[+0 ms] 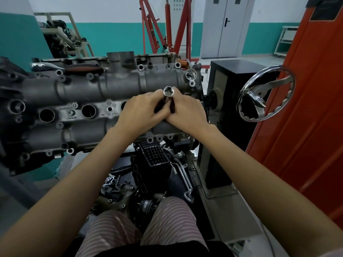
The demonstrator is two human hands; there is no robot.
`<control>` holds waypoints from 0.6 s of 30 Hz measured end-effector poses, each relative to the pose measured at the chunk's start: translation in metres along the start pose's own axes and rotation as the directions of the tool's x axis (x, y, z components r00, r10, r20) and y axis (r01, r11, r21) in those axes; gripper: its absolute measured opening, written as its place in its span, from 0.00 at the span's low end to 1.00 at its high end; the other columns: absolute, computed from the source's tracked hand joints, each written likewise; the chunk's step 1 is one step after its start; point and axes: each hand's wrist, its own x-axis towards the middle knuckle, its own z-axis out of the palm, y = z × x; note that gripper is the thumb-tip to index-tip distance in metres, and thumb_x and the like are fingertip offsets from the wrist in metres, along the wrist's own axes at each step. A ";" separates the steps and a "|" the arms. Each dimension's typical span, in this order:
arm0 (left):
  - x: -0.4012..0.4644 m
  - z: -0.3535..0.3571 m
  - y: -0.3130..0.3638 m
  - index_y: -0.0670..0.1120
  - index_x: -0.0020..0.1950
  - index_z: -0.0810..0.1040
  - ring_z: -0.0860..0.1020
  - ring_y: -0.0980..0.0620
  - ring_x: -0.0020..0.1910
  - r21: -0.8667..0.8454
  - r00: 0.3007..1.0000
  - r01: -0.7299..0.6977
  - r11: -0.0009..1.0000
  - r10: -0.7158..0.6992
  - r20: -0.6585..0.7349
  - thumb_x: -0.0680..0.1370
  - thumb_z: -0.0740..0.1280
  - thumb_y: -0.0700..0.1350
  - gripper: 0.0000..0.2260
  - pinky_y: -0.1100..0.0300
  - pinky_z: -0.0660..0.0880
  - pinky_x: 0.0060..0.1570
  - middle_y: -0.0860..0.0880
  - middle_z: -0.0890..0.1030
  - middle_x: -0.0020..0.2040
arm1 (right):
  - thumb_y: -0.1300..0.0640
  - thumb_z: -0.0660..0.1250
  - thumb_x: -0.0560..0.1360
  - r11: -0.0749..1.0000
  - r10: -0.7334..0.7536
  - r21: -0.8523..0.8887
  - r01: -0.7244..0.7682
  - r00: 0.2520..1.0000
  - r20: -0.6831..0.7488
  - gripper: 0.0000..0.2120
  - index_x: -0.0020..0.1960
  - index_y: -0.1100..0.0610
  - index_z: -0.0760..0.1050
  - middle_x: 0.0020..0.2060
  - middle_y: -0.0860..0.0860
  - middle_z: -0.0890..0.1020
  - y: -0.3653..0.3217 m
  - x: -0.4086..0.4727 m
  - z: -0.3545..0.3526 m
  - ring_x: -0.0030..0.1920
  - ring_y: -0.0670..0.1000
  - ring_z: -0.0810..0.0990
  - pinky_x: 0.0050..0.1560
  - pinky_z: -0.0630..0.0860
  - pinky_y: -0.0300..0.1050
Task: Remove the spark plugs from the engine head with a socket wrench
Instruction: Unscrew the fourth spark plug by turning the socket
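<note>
The grey engine head [104, 86] lies across an engine stand in front of me, with two open round plug wells [88, 111] and part of another beside my left hand. My left hand [141, 112] and my right hand [183, 112] are pressed together over the head's right part. Between them they grip a chrome spark plug socket [168, 92], its open end pointing up toward me. A dark handle piece [172, 108] shows between the fingers. The socket's lower end and whatever lies under my hands are hidden.
A chrome handwheel [267, 93] on a black stand box [232, 75] sits right of the head, against an orange panel [306, 108]. A ratchet with a dark grip [81, 68] lies on the head's far edge. Loose engine parts [148, 169] sit below. A red hoist [167, 28] stands behind.
</note>
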 end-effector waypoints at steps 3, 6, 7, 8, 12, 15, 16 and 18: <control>-0.001 -0.001 -0.002 0.39 0.38 0.79 0.75 0.42 0.28 0.016 1.000 -0.006 1.000 0.007 -0.011 0.74 0.54 0.59 0.25 0.57 0.65 0.28 0.44 0.76 0.27 | 0.52 0.63 0.71 0.999 0.037 0.039 -0.036 0.999 -0.010 0.06 0.41 0.55 0.73 0.35 0.51 0.80 -0.001 0.000 0.000 0.38 0.53 0.77 0.33 0.64 0.44; -0.001 0.000 -0.002 0.38 0.38 0.80 0.75 0.44 0.28 -0.008 1.000 -0.009 1.000 0.009 0.006 0.74 0.53 0.61 0.28 0.52 0.69 0.28 0.44 0.76 0.26 | 0.56 0.64 0.70 0.994 0.056 0.093 -0.052 0.998 -0.036 0.16 0.29 0.46 0.60 0.29 0.49 0.75 -0.002 -0.001 -0.001 0.33 0.50 0.69 0.28 0.56 0.41; -0.001 0.000 -0.002 0.38 0.38 0.79 0.75 0.45 0.28 -0.008 1.000 -0.007 1.000 0.007 0.006 0.74 0.53 0.61 0.28 0.53 0.69 0.28 0.44 0.75 0.26 | 0.57 0.64 0.70 0.994 0.051 0.099 -0.047 0.998 -0.039 0.19 0.28 0.45 0.57 0.27 0.48 0.72 -0.003 -0.002 -0.002 0.33 0.49 0.67 0.27 0.55 0.39; -0.001 0.000 -0.002 0.39 0.39 0.78 0.74 0.46 0.28 -0.003 1.000 -0.002 1.000 0.002 0.001 0.73 0.53 0.61 0.27 0.54 0.68 0.28 0.46 0.75 0.27 | 0.57 0.64 0.70 0.995 0.042 0.090 -0.039 0.999 -0.029 0.19 0.29 0.44 0.56 0.27 0.46 0.70 -0.003 -0.002 -0.003 0.32 0.49 0.67 0.27 0.54 0.38; 0.000 0.003 -0.001 0.41 0.43 0.73 0.74 0.44 0.31 0.017 1.000 0.011 1.000 -0.011 -0.007 0.72 0.53 0.59 0.22 0.56 0.67 0.28 0.46 0.77 0.32 | 0.54 0.62 0.70 1.000 0.024 -0.009 -0.023 0.999 0.048 0.05 0.41 0.54 0.66 0.34 0.50 0.76 0.000 0.000 -0.001 0.35 0.54 0.75 0.31 0.60 0.44; 0.001 0.004 -0.003 0.42 0.42 0.74 0.76 0.41 0.32 0.038 1.000 -0.012 0.999 0.013 -0.018 0.74 0.53 0.58 0.21 0.56 0.67 0.29 0.45 0.78 0.33 | 0.52 0.61 0.70 1.000 0.017 0.013 -0.017 1.000 0.012 0.12 0.51 0.57 0.70 0.37 0.51 0.80 0.000 0.000 0.000 0.38 0.54 0.77 0.34 0.67 0.46; 0.001 0.005 -0.004 0.41 0.43 0.77 0.77 0.41 0.32 0.047 1.000 -0.011 0.999 0.012 -0.021 0.75 0.54 0.59 0.22 0.56 0.67 0.29 0.44 0.78 0.32 | 0.50 0.62 0.71 0.999 0.026 0.025 -0.026 1.000 0.003 0.13 0.51 0.56 0.72 0.37 0.50 0.80 -0.001 -0.001 0.000 0.39 0.53 0.78 0.35 0.69 0.47; 0.001 0.004 -0.005 0.41 0.43 0.80 0.77 0.42 0.31 0.058 1.000 0.010 0.998 -0.009 -0.025 0.76 0.56 0.60 0.24 0.56 0.67 0.29 0.43 0.79 0.30 | 0.48 0.62 0.71 0.997 0.047 0.056 -0.046 0.999 -0.018 0.10 0.46 0.53 0.76 0.37 0.49 0.81 -0.001 -0.001 -0.001 0.40 0.52 0.77 0.36 0.69 0.45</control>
